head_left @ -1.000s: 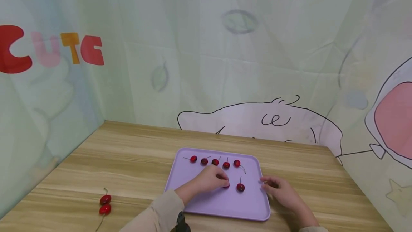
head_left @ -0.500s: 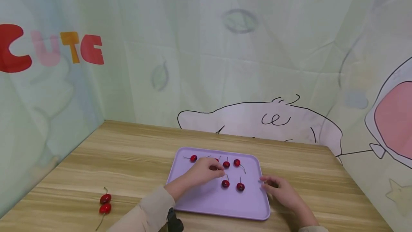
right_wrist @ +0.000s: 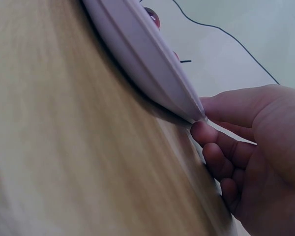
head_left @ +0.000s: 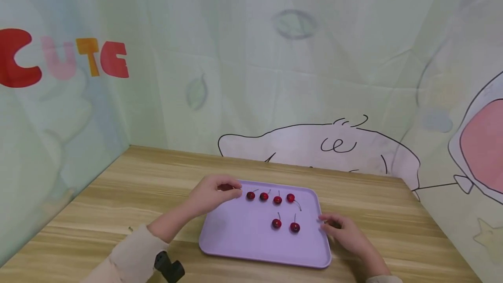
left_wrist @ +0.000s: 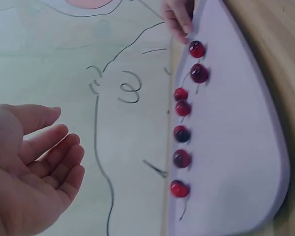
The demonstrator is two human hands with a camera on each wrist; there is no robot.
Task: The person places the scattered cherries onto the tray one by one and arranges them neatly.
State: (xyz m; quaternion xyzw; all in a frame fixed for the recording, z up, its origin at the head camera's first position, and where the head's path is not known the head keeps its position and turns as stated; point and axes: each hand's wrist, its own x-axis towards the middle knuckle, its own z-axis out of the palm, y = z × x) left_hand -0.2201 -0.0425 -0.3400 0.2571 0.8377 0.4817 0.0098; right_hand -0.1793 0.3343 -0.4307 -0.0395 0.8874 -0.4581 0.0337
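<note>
From the head view, a smooth lilac plastic tray (head_left: 243, 235) with rounded corners and a low raised rim is lying on a wood-grain table (head_left: 118, 195) in the lower middle of the frame. Small round glossy red cherries (head_left: 277, 200) with thin dark stems are sitting in a row along the tray's upper edge, and two more are resting below them toward the right. The left hand (head_left: 212, 193) is hovering over the tray's upper left corner, fingers bent with the tips drawn toward the thumb; what they are closing on cannot be told here. The right hand (head_left: 343, 232) is resting at the tray's right edge, fingers curled against the rim. A pale printed fabric backdrop (head_left: 275, 77), creased and matte, is filling the upper frame.

In the left wrist view, the left hand (left_wrist: 29, 167) is filling the lower left, palm showing, fingers loosely bent and holding nothing. The tray (left_wrist: 236, 147) is running down the right side, with seven shiny cherries (left_wrist: 181, 133) lined along its edge. The right hand's fingertips (left_wrist: 179, 22) are touching the tray at the top.

In the right wrist view, the right hand (right_wrist: 246, 152) is sitting at the lower right, thumb above and curled fingers beneath, pinching the tray's (right_wrist: 137, 54) thin smooth rim. One cherry (right_wrist: 152, 15) is peeking over the rim at the top.
</note>
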